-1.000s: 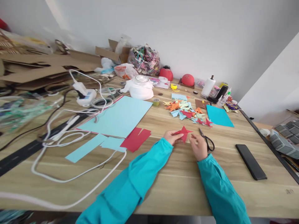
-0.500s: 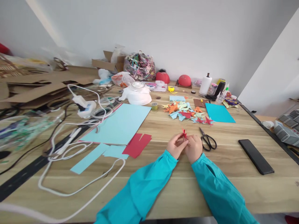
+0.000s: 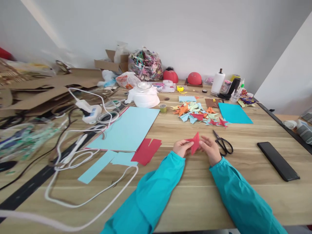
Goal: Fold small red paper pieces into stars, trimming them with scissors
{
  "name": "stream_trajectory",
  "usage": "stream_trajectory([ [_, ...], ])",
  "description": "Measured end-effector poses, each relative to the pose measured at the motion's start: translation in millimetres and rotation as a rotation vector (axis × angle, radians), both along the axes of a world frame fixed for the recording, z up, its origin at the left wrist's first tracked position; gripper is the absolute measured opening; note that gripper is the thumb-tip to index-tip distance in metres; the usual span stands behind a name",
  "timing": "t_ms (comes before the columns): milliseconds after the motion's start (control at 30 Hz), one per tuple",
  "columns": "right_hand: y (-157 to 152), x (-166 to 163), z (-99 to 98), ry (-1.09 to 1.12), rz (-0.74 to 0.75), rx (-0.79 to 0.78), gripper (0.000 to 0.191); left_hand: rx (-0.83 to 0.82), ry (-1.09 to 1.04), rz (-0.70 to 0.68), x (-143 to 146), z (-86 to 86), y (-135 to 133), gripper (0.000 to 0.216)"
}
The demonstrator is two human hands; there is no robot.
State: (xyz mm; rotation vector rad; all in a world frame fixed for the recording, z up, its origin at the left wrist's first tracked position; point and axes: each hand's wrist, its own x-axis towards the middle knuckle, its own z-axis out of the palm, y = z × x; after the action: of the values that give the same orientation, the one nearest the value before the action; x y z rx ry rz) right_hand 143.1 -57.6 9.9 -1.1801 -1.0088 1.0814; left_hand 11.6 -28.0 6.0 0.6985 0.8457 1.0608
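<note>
Paper (image 3: pixel 196 143), one folded red piece, is pinched in left hand (image 3: pixel 181 148), right hand (image 3: pixel 211 150) touching, grip unclear.

Folded paper (image 3: pixel 195 144): held in the left hand (image 3: pixel 181 149), the right hand (image 3: pixel 211 150) being placed at its right edge.
Scissors (image 3: pixel 226 146): laid just right of the right hand.
Phone (image 3: pixel 278 161): laid on the table (image 3: pixel 197 198), farther right.
Paper pile (image 3: pixel 198 116): set behind the hands.
Single sheet (image 3: pixel 235 113): laid right of the pile.
Stacked sheets (image 3: pixel 126 128): placed left of the hands.
Cut pieces (image 3: pixel 143 154): laid before the stacked sheets.
Power adapter (image 3: pixel 92 113): positioned left of the stacked sheets.
Stuffed bag (image 3: pixel 145 63): set at the rear.
</note>
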Motion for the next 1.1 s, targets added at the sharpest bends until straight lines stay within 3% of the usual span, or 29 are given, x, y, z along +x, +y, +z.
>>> stream_trajectory([
  [133,-1.6,0.9,0.8,0.02,0.107,-0.011,0.028,0.129,0.221,-0.05,-0.3,-1.1,-2.3,0.025],
  [267,-7.2,-4.4,1.3,-0.046,0.064,0.009,0.027,0.375,0.454,0.082,0.4,1.1,-3.9,0.018],
  [333,-10.1,-7.0,1.2,-0.065,0.074,0.003,0.028,0.412,0.439,0.143,1.5,1.7,-6.0,0.018],
  [433,-13.9,-8.3,0.8,-0.058,0.073,0.014,0.034,0.405,0.376,0.172,2.4,1.9,-10.9,0.035],
  [533,-16.8,-6.2,0.8,-0.037,0.012,0.064,0.052,0.428,0.35,0.115,1.4,4.5,-17.3,0.048],
  [600,-18.4,-4.0,1.3,-0.027,0.004,0.105,0.058,0.472,0.345,0.019,0.5,7.8,-21.7,0.039],
  [667,-19.5,-2.4,1.9,-0.022,0.004,0.136,0.052,0.542,0.402,-0.081,0.1,10.5,-25.2,0.03],
  [867,-19.5,0.0,2.5,-0.028,-0.016,0.12,0.03,0.602,0.515,0.016,0.6,8.0,-25.0,0.029],
  [1100,-18.4,1.3,5.6,-0.052,0.083,0.101,0.027,0.648,0.58,-0.013,-2.2,12.5,-20.6,0.022],
])
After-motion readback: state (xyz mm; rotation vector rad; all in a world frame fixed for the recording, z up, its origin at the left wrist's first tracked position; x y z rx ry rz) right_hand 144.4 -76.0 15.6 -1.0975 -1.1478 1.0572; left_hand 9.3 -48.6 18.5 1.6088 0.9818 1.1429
